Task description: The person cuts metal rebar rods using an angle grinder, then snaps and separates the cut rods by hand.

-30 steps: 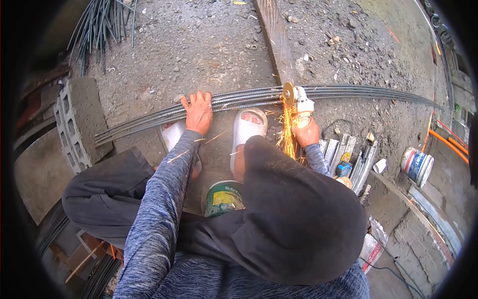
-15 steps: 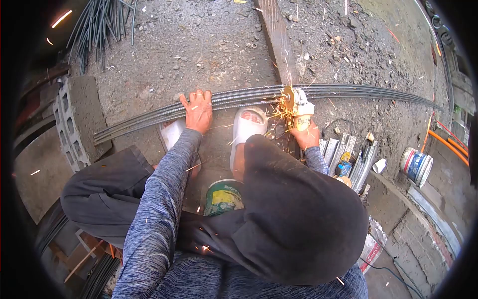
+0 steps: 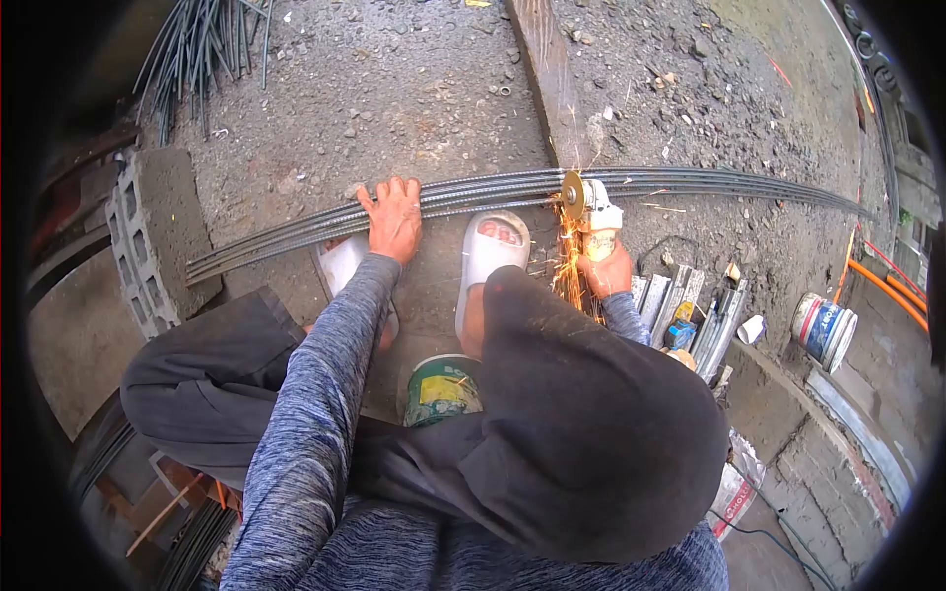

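Observation:
A bundle of long steel bars [image 3: 473, 190] lies across the ground, its left end on a hollow concrete block [image 3: 169, 231]. My left hand [image 3: 396, 219] is closed over the bars left of centre, pressing on them. My right hand [image 3: 608, 269] is wrapped round the body of an angle grinder [image 3: 600, 219]. The grinder's disc [image 3: 574, 194] meets the bars, and orange sparks [image 3: 569, 261] stream down from it toward my right knee. A wooden plank [image 3: 552, 84] reaches the bars from behind, near the disc.
My feet in white sandals [image 3: 491, 251] stand close behind the bars. A green bucket [image 3: 441, 389] is between my legs. Metal channels [image 3: 716, 325] with a blue tape measure [image 3: 680, 334] lie at the right, near a paint bucket [image 3: 824, 328]. More thin rods [image 3: 202, 54] lie upper left.
The sparks now fall in a narrower downward stream instead of spreading around the disc. Both hands and the bars stay almost where they were.

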The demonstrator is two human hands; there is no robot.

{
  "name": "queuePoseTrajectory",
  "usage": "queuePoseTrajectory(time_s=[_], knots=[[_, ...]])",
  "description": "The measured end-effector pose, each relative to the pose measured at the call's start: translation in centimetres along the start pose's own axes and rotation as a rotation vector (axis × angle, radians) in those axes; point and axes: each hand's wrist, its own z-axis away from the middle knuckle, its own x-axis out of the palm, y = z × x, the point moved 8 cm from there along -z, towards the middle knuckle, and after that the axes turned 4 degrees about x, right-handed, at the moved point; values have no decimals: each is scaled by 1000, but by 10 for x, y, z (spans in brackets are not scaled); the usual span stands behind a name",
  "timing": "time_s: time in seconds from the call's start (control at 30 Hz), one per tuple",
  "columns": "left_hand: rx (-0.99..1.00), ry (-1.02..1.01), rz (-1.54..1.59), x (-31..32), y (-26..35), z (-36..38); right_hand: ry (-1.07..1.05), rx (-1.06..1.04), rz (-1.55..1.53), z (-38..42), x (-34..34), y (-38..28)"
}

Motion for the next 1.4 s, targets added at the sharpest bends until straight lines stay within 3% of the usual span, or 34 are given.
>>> queuePoseTrajectory(time_s=[0.13, 0.23, 1.4], knots=[[0, 10, -3, -1, 0, 0, -14, -62, -122, -1, 5, 5], [3, 9, -5, 1, -1, 0, -5, -20, 9, 7, -4, -4], [8, 3, -14, 1, 0, 0, 11, 34, 65, 6, -3, -8]])
